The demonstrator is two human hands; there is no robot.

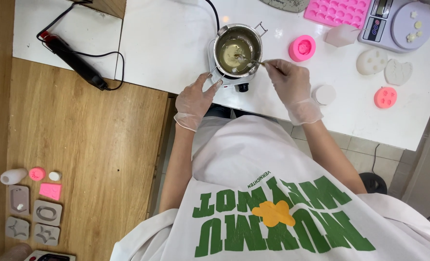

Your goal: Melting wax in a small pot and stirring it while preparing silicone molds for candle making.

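A small metal pot (237, 50) with pale yellow liquid sits on a little white heater (234, 82) on the white table (176, 48). My right hand (291, 87), in a clear glove, holds a thin metal stirrer (249, 61) whose tip is in the liquid. Gloved as well, my left hand (198, 99) grips the pot's handle at the heater's near left edge.
Right of the pot lie round pink moulds (302, 48), a pink tray mould (338, 11), a scale (399, 21), white cast pieces (372, 61) and a white disc (325, 94). A black tool with cord (74, 60) lies left. Grey and pink moulds (33, 208) sit on the wooden surface.
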